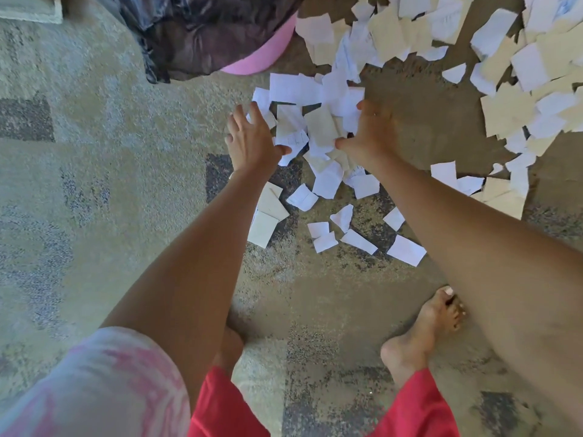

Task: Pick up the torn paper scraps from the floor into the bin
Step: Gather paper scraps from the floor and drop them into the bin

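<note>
Torn white and cream paper scraps [318, 130] lie heaped on the carpet in front of me. My left hand [252, 140] presses against the heap's left side with its fingers spread. On the heap's right side, my right hand [370, 134] is cupped against it, thumb pointing inward. The heap sits squeezed between the two hands. Just beyond it at the top stands the pink bin [262, 58], lined with a dark plastic bag [195, 33].
Many more scraps [473, 52] cover the floor to the upper right, and several loose scraps [347, 228] lie nearer my feet. My bare right foot [422, 329] stands on the patterned carpet [94, 184]. A pale mat edge [31, 11] shows at the top left.
</note>
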Demonstrator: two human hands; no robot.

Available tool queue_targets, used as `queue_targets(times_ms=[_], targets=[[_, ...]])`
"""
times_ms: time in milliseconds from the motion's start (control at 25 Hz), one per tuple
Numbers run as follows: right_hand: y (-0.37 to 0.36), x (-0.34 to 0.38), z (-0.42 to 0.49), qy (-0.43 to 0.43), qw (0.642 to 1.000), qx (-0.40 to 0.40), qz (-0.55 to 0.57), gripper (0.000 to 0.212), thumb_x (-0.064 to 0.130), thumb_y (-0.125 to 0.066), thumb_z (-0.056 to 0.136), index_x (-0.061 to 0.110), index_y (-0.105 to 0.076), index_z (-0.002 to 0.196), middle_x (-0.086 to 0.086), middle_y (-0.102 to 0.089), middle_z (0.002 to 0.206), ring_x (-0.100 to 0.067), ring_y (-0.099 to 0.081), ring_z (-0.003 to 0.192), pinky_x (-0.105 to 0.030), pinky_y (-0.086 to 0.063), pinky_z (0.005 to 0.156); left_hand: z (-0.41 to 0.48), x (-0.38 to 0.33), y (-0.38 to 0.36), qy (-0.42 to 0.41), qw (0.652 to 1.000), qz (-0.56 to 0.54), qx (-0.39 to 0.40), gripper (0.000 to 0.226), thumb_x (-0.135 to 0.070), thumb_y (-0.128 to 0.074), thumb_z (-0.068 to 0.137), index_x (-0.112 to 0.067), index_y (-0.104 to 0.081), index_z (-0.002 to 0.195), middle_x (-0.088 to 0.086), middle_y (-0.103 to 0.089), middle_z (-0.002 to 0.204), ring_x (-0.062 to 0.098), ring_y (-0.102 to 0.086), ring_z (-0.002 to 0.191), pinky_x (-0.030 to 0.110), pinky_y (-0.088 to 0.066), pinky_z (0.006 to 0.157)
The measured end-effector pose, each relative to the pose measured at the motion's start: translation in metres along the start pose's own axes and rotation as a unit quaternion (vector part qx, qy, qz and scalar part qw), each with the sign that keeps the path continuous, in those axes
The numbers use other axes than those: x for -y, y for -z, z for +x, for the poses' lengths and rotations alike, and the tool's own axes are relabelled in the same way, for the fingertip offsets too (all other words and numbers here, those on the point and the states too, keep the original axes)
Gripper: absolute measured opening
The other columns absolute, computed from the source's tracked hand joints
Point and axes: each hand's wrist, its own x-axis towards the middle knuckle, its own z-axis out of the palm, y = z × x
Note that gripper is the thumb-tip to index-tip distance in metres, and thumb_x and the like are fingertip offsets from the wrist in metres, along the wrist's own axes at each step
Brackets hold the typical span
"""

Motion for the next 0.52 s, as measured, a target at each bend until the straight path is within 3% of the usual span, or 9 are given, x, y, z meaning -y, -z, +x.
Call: queue_targets(times_ms=[120, 200, 320, 520], targets=[[-0.002, 0.004, 0.010, -0.032, 0.999, -0.018, -0.004, 0.101, 0.049, -0.079, 0.068, 0.016, -0.022, 0.145, -0.013, -0.034, 0.145, -0.034, -0.034, 0.133, -0.040, -0.037, 0.098, 0.008, -0.004, -0.012, 0.068, 0.996, -0.037, 0.045, 0.126, -0.048, -0.086, 0.063, -0.010, -0.006, 0.152, 0.021, -0.004, 0.159, 0.038, -0.004, 0.147, 0.053, -0.023, 0.114], [-0.006, 0.011, 0.010, -0.055, 0.998, -0.008, 0.013, 0.116, 0.052, -0.080, 0.066, 0.015, -0.009, 0.150, -0.015, -0.023, 0.152, -0.034, -0.026, 0.140, -0.040, -0.032, 0.105, 0.009, -0.009, -0.021, 0.086, 0.994, -0.058, 0.044, 0.131, -0.049, -0.088, 0.059, -0.011, -0.005, 0.152, 0.020, -0.006, 0.157, 0.038, -0.008, 0.145, 0.054, -0.029, 0.110], [-0.016, 0.019, 0.003, -0.065, 0.998, -0.003, 0.014, 0.123, 0.054, -0.080, 0.066, 0.016, 0.000, 0.152, -0.018, -0.010, 0.157, -0.037, -0.014, 0.144, -0.045, -0.032, 0.109, 0.004, -0.023, -0.030, 0.096, 0.993, -0.062, -0.003, 0.125, -0.049, -0.088, 0.058, -0.013, -0.012, 0.151, 0.015, -0.023, 0.146, 0.033, -0.027, 0.131, 0.047, -0.041, 0.099], [-0.028, 0.028, -0.010, -0.042, 0.998, -0.051, 0.007, 0.111, 0.038, -0.082, 0.069, 0.018, -0.010, 0.151, -0.016, -0.027, 0.146, -0.033, -0.030, 0.131, -0.044, -0.049, 0.092, -0.005, -0.038, -0.044, 0.088, 0.991, -0.092, -0.033, 0.094, -0.035, -0.085, 0.069, -0.010, -0.029, 0.141, 0.012, -0.042, 0.133, 0.031, -0.042, 0.125, 0.042, -0.045, 0.096]])
